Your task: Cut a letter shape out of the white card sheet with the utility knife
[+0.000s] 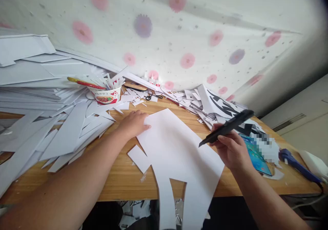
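Observation:
A large white foam board (176,144) lies on the table in front of me, its lower part, with a narrow cut-out, reaching past the front edge. At the board's upper left edge rests my left hand (134,122), thumb on its surface and fingers stretched out. My right hand (232,146) is closed around a black utility knife (225,127). Its tip points down to the left, above the right part of the board; whether it touches cannot be made out. A small white offcut (139,158) sits against the board's left side.
White sheets and strips (66,131) heap up at left. A paper bowl (106,95) holds strips and a red-yellow handled tool. Scissors (148,97) and scraps lie behind. At right are a printed sheet (220,102), a tablet-like screen (256,156) and a blue glue gun (298,165).

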{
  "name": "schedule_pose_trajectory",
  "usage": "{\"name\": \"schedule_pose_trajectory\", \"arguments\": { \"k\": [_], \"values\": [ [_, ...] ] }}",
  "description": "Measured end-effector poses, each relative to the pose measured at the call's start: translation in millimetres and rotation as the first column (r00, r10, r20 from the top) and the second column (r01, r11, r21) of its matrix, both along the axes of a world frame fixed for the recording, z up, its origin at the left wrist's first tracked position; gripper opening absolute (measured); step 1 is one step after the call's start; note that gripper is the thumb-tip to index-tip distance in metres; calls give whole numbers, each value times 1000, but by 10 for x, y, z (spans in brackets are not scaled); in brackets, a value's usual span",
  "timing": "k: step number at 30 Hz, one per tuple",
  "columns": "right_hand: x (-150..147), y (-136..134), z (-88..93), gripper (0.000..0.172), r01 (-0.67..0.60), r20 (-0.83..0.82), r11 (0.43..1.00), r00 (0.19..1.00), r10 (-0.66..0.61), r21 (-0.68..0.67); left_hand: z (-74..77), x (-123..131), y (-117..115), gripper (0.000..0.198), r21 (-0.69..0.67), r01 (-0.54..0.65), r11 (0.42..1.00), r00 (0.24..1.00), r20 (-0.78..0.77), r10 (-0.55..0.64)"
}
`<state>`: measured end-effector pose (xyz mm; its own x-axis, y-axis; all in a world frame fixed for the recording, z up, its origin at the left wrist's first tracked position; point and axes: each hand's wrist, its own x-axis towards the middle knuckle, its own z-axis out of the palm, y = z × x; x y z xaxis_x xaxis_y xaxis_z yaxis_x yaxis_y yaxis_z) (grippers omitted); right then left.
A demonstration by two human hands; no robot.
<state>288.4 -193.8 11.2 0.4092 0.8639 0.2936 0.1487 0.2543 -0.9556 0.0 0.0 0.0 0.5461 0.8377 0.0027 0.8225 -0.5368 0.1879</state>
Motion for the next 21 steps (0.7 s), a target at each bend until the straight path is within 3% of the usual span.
{"name": "schedule_pose_trajectory", "arguments": {
  "k": [5, 7, 10, 14, 18, 21],
  "values": [
    [-169, 26, -52, 10, -70, -176, 997, 982, 67, -13, 96, -80, -16, 47, -25, -139, 990, 987, -83, 136],
    [-291, 104, -8, 17, -109, -243, 994, 965, 100, -23, 117, -83, -50, 49, -10, -76, 997, 996, -56, 75],
    [-477, 206, -1, 21, -165, -276, 984, 951, 141, -66, 135, -54, -142, 55, -43, 132, 990, 991, -4, -132],
    [-633, 214, -157, 37, -277, -125, 943, 958, 257, -187, 110, -19, -242, 72, -220, 298, 929, 951, -13, -308],
    [-686, 155, -300, 36, -350, 59, 887, 922, 384, -302, 42, -20, -226, 81, -297, 347, 890, 930, -11, -366],
    [-696, 143, -328, 34, -346, 158, 882, 898, 410, -321, 15, -24, -196, 80, -304, 369, 878, 921, -6, -389]
  ]
}}
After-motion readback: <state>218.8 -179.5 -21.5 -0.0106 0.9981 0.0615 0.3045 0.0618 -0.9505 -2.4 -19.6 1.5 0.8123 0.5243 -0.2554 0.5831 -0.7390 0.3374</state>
